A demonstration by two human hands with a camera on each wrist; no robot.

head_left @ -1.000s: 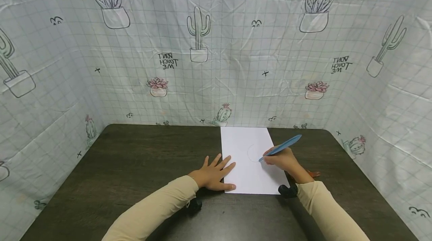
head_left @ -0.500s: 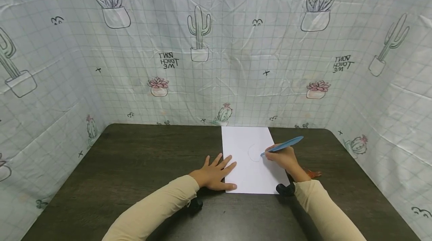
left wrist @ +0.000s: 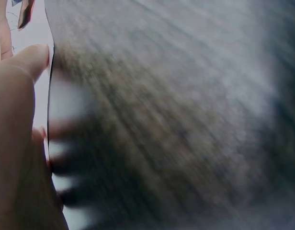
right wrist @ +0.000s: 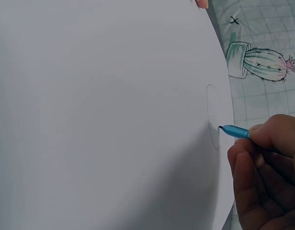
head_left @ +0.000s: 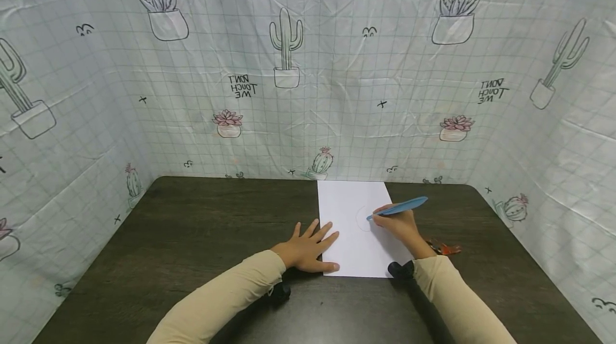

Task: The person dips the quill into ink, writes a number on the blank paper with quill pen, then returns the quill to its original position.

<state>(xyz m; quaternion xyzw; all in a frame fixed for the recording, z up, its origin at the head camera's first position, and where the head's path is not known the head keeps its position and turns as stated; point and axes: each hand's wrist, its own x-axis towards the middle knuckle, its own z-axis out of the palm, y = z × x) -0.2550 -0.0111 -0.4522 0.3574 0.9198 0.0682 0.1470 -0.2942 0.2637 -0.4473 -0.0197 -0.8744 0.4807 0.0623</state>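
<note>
A white sheet of paper (head_left: 353, 258) lies on the dark table, reaching its back edge. My left hand (head_left: 306, 249) rests flat with fingers spread, its fingertips on the sheet's left margin. In the left wrist view the thumb and part of the hand (left wrist: 13, 110) show along the paper's side. My right hand (head_left: 398, 226) pinches a blue pen (head_left: 406, 205) whose upper end is broad and feather-shaped. Its dark tip is down at the paper, inside a thin drawn curve (right wrist: 208, 111) that looks like a long narrow loop in the right wrist view.
Beside my right forearm lies a small orange-red thing (head_left: 449, 250), partly hidden. Black wrist devices sit under both cuffs, the right one (head_left: 400, 270) over the paper's near corner. A cactus-print cloth (head_left: 308, 119) hangs around the back and sides of the table (head_left: 216, 221).
The pen tip has moved up from the curve's lower right and then left, inside it. My right forearm has shifted left, uncovering more of the orange-red thing. My left hand stays put.
</note>
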